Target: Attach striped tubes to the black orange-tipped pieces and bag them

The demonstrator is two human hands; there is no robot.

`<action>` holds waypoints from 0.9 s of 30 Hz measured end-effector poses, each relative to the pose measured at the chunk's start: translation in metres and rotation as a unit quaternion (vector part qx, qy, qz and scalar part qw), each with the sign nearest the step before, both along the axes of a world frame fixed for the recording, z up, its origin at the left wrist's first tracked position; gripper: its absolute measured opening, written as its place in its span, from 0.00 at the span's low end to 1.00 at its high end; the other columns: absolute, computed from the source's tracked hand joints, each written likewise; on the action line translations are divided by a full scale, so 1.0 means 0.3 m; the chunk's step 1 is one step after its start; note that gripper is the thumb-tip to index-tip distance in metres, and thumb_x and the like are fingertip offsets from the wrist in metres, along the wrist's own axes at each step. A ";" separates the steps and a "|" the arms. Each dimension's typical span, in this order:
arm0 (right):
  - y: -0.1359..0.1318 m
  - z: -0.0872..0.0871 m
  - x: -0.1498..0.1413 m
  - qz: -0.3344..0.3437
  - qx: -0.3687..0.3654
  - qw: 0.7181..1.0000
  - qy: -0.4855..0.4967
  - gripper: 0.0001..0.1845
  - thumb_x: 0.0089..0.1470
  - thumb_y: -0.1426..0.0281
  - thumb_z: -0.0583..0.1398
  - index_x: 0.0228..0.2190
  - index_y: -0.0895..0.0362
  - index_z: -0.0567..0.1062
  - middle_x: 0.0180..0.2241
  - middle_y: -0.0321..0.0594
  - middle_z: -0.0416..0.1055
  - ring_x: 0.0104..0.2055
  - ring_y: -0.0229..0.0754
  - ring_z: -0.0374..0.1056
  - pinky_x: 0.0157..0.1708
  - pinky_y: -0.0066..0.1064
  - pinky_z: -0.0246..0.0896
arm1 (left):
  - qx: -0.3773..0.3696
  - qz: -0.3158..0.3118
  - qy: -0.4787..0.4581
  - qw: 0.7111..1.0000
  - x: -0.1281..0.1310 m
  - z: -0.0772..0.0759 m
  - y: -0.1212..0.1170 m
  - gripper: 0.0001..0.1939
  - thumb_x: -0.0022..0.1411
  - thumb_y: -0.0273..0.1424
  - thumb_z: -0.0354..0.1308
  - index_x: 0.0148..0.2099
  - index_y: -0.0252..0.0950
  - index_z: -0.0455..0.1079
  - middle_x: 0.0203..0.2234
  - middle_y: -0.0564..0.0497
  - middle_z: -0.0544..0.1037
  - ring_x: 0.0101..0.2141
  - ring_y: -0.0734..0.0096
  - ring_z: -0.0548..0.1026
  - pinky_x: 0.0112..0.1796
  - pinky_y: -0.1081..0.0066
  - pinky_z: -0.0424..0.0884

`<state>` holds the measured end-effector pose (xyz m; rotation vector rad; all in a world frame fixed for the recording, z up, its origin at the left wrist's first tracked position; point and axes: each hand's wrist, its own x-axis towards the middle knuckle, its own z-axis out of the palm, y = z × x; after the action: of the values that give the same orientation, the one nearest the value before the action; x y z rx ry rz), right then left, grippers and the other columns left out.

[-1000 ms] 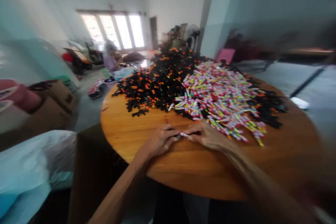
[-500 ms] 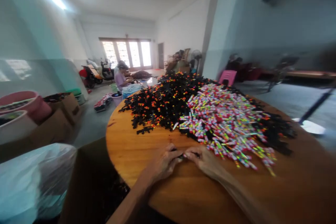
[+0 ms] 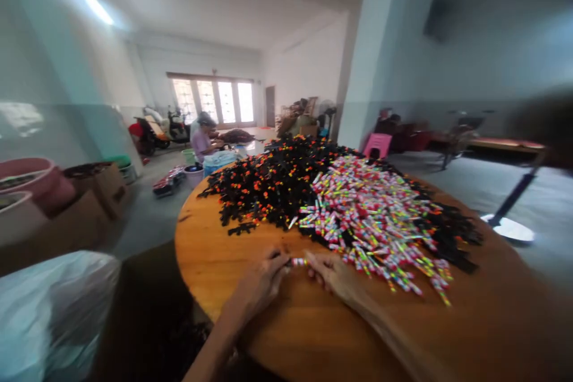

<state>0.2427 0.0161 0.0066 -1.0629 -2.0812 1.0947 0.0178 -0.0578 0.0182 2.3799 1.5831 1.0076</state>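
Just above the near part of the round wooden table (image 3: 215, 262), my left hand (image 3: 266, 277) and my right hand (image 3: 333, 274) face each other. Between their fingertips lies a small striped tube (image 3: 299, 261), white with red and yellow bands. My left fingers pinch its left end, where a dark bit shows that I cannot make out. The right thumb and fingers close on the yellow end. Beyond the hands spreads a pile of similar striped tubes (image 3: 371, 209), partly on top of a heap of small black toy guns (image 3: 268, 182) with orange tips.
One toy gun (image 3: 242, 228) lies apart at the heap's near edge. To the left are a plastic bag (image 3: 58, 310), cardboard boxes (image 3: 102, 191) and a pink tub (image 3: 49, 185). Another person (image 3: 203, 140) sits beyond the table. A pink stool (image 3: 378, 144) stands behind it.
The hands have moved slightly apart, and the striped tube now shows between them; before, a dark piece showed at the fingertips. The camera view has shifted a little.
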 end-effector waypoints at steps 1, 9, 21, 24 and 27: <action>0.004 0.003 -0.017 -0.003 0.020 1.000 -0.015 0.30 0.67 0.50 0.47 0.24 0.56 0.72 0.21 0.36 0.66 0.24 0.41 0.61 0.27 0.31 0.53 | 0.015 0.041 -0.021 0.999 -0.043 0.008 -0.032 0.14 0.72 0.31 0.50 0.49 0.40 0.78 0.41 0.45 0.79 0.40 0.65 0.77 0.41 0.68 0.74; 0.100 0.056 -0.407 0.077 0.300 0.918 -0.246 0.17 0.67 0.68 0.51 0.50 0.58 0.74 0.52 0.52 0.72 0.46 0.49 0.71 0.47 0.38 0.63 | 0.024 0.473 -0.115 0.873 -0.545 -0.105 -0.438 0.20 0.64 0.48 0.54 0.46 0.40 0.78 0.41 0.47 0.82 0.42 0.55 0.80 0.44 0.61 0.76; 0.078 0.016 -0.584 0.114 0.405 0.849 -0.321 0.20 0.57 0.80 0.55 0.50 0.59 0.75 0.50 0.55 0.75 0.47 0.53 0.74 0.42 0.38 0.68 | 0.134 0.399 -0.114 0.900 -0.516 -0.227 -0.336 0.18 0.63 0.46 0.59 0.46 0.40 0.79 0.47 0.42 0.81 0.48 0.53 0.80 0.50 0.56 0.79; 0.068 -0.020 -0.537 0.118 0.421 0.826 -0.356 0.20 0.56 0.81 0.56 0.47 0.57 0.77 0.43 0.52 0.78 0.39 0.52 0.77 0.34 0.35 0.69 | 0.120 0.324 -0.149 0.926 -0.421 -0.176 -0.270 0.15 0.67 0.44 0.57 0.46 0.42 0.80 0.43 0.43 0.83 0.43 0.56 0.82 0.45 0.62 0.81; 0.071 -0.042 -0.464 0.098 0.429 0.814 -0.379 0.20 0.56 0.82 0.54 0.46 0.57 0.78 0.42 0.52 0.79 0.37 0.51 0.77 0.32 0.34 0.69 | 0.069 0.275 -0.196 0.939 -0.332 -0.145 -0.198 0.17 0.67 0.46 0.56 0.46 0.42 0.79 0.41 0.45 0.84 0.41 0.57 0.83 0.42 0.64 0.82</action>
<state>0.1034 0.0376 -0.0061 -0.8530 -2.8711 -0.3751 -0.0819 -0.1172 -0.0253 1.6597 2.0972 1.6149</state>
